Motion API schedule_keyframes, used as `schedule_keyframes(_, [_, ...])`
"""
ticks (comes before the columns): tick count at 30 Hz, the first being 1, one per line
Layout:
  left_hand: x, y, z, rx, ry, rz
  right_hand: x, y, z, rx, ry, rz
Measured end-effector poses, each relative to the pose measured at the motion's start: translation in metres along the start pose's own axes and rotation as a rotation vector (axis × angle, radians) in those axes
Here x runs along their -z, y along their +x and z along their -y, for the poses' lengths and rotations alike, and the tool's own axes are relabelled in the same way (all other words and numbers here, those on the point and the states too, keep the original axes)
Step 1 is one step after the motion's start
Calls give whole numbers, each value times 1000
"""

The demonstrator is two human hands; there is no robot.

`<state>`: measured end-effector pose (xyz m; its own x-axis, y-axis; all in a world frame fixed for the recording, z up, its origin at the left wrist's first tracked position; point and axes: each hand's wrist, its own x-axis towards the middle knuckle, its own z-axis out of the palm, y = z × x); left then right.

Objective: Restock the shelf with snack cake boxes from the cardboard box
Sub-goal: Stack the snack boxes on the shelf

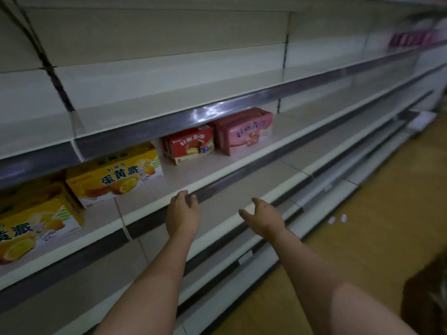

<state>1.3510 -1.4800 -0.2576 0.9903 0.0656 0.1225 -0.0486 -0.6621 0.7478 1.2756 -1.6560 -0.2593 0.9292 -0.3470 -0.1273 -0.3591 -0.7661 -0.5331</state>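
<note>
On the middle shelf stand snack cake boxes in a row: a yellow box at far left, a second yellow box, a red box and a pink box. My left hand hovers at the shelf's front edge, fingers loosely curled, holding nothing. My right hand is stretched out over the shelf below, fingers relaxed and empty. The corner of a brown cardboard box shows at the lower right, on the floor.
White shelves above and below carry no goods here. Purple packages sit blurred on an upper shelf far right. The wooden floor has small white scraps on it.
</note>
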Motion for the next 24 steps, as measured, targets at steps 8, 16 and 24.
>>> schedule_keyframes(8, [-70, -65, -1, -94, 24, 317, 1, -76, -94, -334, 56, -90])
schedule_keyframes(16, [-161, -149, -59, -253, 90, 601, 33, -162, -213, -696, 73, -217])
schedule_keyframes(24, [-245, -249, -122, -398, 114, 851, 88, -235, -315, -913, 11, -262])
